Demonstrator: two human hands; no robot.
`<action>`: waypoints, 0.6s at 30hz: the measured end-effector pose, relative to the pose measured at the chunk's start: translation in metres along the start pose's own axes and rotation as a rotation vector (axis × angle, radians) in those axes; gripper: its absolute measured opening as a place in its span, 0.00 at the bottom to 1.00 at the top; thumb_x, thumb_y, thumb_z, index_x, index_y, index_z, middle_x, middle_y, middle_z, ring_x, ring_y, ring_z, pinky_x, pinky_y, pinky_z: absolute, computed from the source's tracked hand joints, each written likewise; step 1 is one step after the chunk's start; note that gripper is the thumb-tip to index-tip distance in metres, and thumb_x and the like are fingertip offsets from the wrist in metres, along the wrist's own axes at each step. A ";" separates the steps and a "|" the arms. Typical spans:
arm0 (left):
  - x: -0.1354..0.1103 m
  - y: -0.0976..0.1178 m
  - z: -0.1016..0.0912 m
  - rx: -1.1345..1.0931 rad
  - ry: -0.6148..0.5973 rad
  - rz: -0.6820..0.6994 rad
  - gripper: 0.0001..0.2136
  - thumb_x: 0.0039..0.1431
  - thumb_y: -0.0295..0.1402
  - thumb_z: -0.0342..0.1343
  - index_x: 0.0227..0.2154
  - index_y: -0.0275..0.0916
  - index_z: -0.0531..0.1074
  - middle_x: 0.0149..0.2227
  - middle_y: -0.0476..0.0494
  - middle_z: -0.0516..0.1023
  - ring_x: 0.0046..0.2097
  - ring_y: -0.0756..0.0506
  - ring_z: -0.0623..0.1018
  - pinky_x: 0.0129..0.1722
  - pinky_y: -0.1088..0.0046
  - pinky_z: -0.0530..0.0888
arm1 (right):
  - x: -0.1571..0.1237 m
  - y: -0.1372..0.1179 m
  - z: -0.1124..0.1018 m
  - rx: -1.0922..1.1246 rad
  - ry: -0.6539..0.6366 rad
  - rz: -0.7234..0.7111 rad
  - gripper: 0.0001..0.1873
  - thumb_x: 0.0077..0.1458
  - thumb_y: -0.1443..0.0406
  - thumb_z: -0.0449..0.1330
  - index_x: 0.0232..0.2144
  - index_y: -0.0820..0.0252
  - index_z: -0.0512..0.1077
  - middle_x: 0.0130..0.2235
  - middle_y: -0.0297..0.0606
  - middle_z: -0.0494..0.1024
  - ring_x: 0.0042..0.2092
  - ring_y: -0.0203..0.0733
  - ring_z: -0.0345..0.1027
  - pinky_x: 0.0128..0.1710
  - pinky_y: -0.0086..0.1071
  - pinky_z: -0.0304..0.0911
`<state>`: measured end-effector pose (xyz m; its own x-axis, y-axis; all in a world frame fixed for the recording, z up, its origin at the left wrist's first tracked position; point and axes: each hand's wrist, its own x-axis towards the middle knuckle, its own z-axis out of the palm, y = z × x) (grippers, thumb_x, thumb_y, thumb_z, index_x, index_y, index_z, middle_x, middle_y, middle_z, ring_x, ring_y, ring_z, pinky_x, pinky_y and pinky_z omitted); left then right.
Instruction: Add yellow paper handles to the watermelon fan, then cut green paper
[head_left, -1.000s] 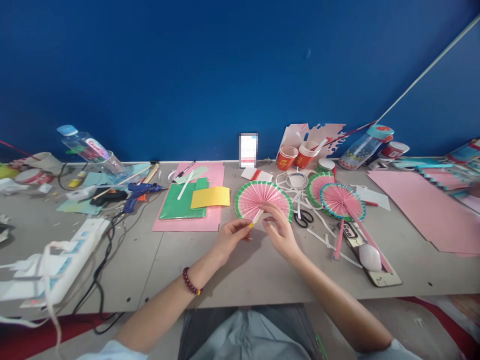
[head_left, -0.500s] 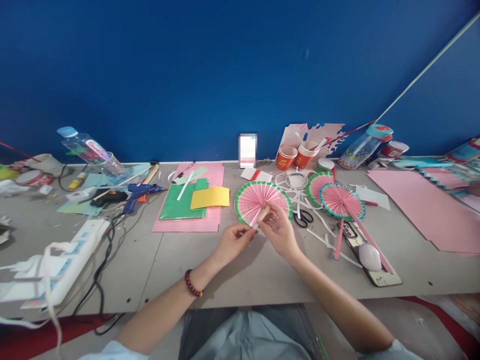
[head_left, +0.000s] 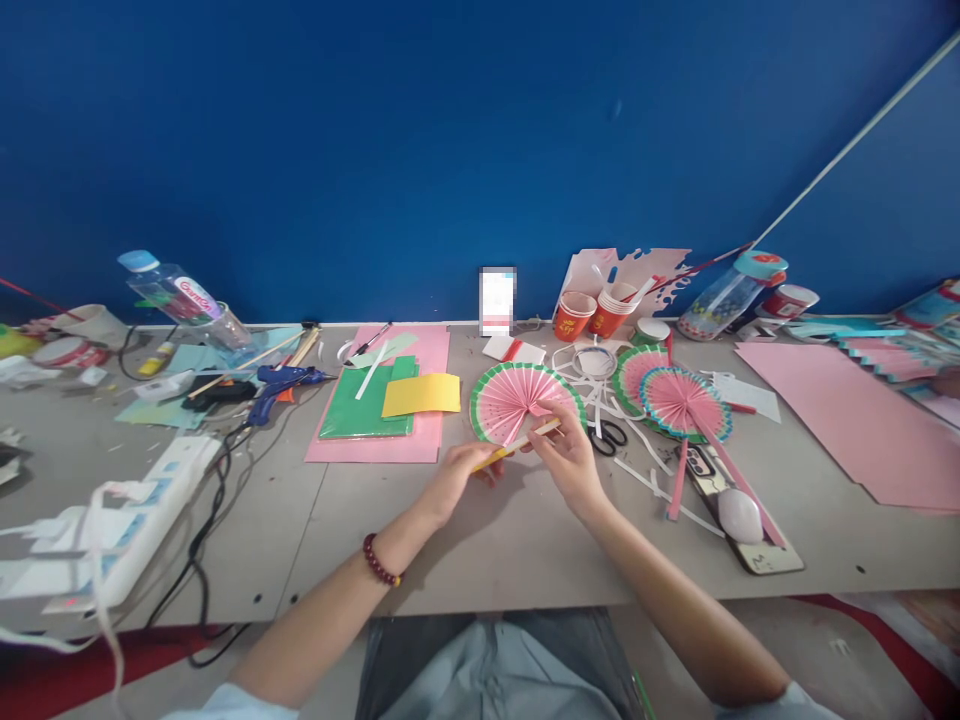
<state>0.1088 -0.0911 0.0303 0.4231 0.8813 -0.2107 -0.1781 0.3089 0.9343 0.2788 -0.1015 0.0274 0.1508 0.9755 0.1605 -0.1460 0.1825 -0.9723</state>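
Observation:
A round pink paper fan with a green rim [head_left: 517,400] lies open on the grey table [head_left: 465,540] in front of me. My left hand [head_left: 457,478] and my right hand [head_left: 570,455] both pinch a thin yellow and white stick [head_left: 516,447] that lies nearly level across the fan's lower edge. The left fingers grip its yellow end, the right fingers its pale end. A red bead bracelet [head_left: 379,560] is on my left wrist.
Two more fans with pink handles [head_left: 679,400], black scissors [head_left: 609,435], white paper strips and a phone [head_left: 739,515] lie to the right. Green, yellow and pink sheets [head_left: 390,400], a blue glue gun [head_left: 281,385] and a power strip [head_left: 135,520] sit left. Red cups [head_left: 592,312] stand at the back.
The stick has swung from steeply tilted to nearly level. My right hand has slid to its right end while my left hand keeps the yellow end.

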 end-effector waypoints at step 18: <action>-0.001 0.001 0.004 0.195 0.184 0.202 0.14 0.49 0.42 0.59 0.31 0.35 0.76 0.26 0.45 0.77 0.27 0.49 0.73 0.29 0.74 0.71 | -0.007 -0.007 0.005 -0.128 -0.087 0.042 0.10 0.49 0.58 0.62 0.31 0.58 0.70 0.25 0.33 0.73 0.28 0.39 0.71 0.29 0.33 0.69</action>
<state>0.1123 -0.0930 0.0323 0.2257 0.9731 -0.0470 -0.0615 0.0624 0.9962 0.2734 -0.1091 0.0342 0.0607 0.9899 0.1280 -0.0239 0.1297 -0.9913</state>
